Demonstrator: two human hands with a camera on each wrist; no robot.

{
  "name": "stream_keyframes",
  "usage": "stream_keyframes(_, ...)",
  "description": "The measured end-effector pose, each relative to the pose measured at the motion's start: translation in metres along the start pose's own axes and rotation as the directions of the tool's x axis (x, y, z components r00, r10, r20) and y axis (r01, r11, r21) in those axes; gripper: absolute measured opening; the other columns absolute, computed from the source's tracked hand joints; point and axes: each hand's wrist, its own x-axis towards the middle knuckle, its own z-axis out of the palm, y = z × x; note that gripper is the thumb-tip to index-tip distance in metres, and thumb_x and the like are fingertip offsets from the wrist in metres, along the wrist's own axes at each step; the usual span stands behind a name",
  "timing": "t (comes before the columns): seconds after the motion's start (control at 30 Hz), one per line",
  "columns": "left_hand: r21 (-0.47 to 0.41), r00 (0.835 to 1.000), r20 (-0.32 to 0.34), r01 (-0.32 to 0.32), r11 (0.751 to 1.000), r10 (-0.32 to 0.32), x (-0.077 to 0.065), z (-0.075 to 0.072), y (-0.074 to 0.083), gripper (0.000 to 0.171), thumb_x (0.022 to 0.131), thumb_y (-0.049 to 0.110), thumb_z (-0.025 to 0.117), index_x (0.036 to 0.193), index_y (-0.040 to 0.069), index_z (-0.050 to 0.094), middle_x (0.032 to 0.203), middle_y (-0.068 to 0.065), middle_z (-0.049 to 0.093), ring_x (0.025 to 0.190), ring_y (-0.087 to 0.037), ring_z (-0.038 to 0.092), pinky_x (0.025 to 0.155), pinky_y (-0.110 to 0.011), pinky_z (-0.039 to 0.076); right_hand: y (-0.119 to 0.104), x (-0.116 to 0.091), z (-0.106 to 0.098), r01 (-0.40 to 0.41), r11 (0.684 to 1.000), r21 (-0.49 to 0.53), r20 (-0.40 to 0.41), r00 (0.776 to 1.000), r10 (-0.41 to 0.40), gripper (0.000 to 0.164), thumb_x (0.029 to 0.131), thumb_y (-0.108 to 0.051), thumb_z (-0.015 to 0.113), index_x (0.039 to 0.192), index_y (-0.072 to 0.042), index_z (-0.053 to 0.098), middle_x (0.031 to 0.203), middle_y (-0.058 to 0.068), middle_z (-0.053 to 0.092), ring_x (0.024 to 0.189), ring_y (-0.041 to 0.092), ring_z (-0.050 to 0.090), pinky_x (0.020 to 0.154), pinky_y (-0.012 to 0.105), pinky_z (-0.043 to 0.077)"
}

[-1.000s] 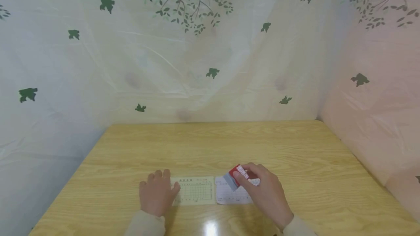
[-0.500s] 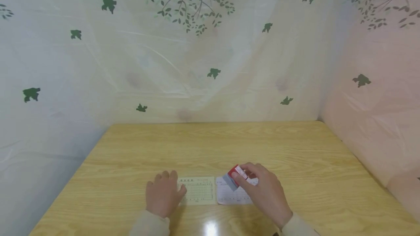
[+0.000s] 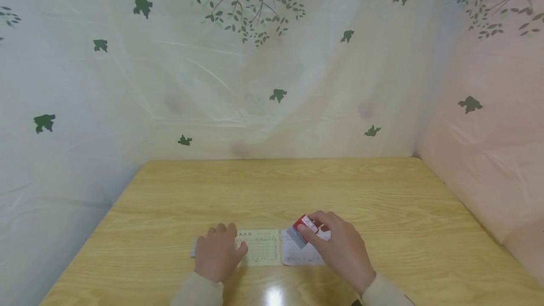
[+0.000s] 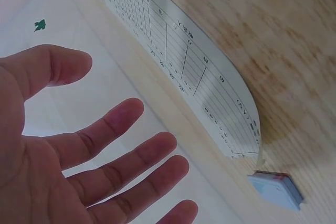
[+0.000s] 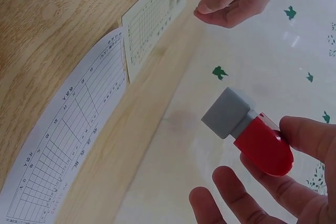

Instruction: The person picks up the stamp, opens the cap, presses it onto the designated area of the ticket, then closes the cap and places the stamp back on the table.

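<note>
My right hand [image 3: 346, 249] holds a stamp [image 5: 251, 132] above the white slip. The stamp has a rounded red handle with a white label and a grey block at its end; thumb and fingers pinch the handle. The white printed slip [image 3: 297, 255] lies on the table, partly hidden by that hand. Left of it lies a pale yellow-green printed slip [image 3: 265, 249]. My left hand [image 3: 217, 251] is over the yellow-green slip's left end, fingers spread and holding nothing. Beyond this hand sits a small flat blue-grey case [image 4: 275, 188], mostly covered by the hand in the head view.
A wood-grain table [image 3: 272, 188] spreads out behind and beside the slips. Pale curtains with green leaf prints [image 3: 278, 95] hang at the back and both sides. Light glares off the table's front [image 3: 273, 295].
My left hand has moved right across the yellow-green slip, and an edge of the blue-grey case now shows at its left. The right hand has shifted slightly left with the stamp still pinched.
</note>
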Motion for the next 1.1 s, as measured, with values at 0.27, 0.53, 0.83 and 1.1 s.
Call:
stream_keyframes(0.27,-0.037,0.999,0.02,-0.025,0.999,0.026,0.001,0.004,-0.001,0.03,0.076,0.036,0.061,0.091,0.009,0.059,0.084,-0.007,0.058,0.074,-0.025,0.054,0.057,-0.042,0.045,-0.004,0.001,0.002,0.029,0.999,-0.021,0.009,1.0,-0.028,0.035,0.079,-0.053,0.06,0.099,-0.026,0.064,0.088,-0.012,0.06,0.078,0.011,0.055,0.061,0.028,0.042)
stream_keyframes(0.53,-0.065,0.998,0.041,-0.034,0.997,0.037,0.001,0.004,0.0,0.029,0.076,0.035,0.061,0.091,0.01,0.059,0.085,-0.007,0.059,0.074,-0.024,0.054,0.058,-0.042,0.045,-0.007,0.003,0.006,0.027,0.999,-0.039,0.032,0.999,-0.026,0.032,0.077,-0.055,0.06,0.095,-0.029,0.064,0.085,-0.012,0.058,0.069,0.008,0.049,0.055,0.026,0.039)
stream_keyframes(0.83,-0.054,0.998,0.011,-0.055,0.997,0.056,0.0,0.007,0.0,0.028,0.076,0.035,0.062,0.091,0.011,0.06,0.086,-0.006,0.059,0.074,-0.024,0.055,0.058,-0.04,0.045,-0.012,0.003,0.011,0.068,0.997,-0.042,0.043,0.997,-0.066,0.031,0.078,-0.053,0.06,0.096,-0.028,0.064,0.082,-0.012,0.057,0.065,0.007,0.048,0.053,0.025,0.038)
stream_keyframes(1.1,-0.064,0.998,0.033,-0.05,0.997,0.052,0.001,0.007,0.001,0.031,0.076,0.035,0.062,0.097,0.011,0.06,0.091,-0.008,0.06,0.08,-0.025,0.056,0.062,-0.043,0.046,-0.015,0.003,0.014,0.109,0.993,-0.053,0.052,0.993,-0.106,0.037,0.079,-0.055,0.057,0.102,-0.026,0.065,0.085,-0.01,0.059,0.063,0.007,0.048,0.052,0.025,0.037)
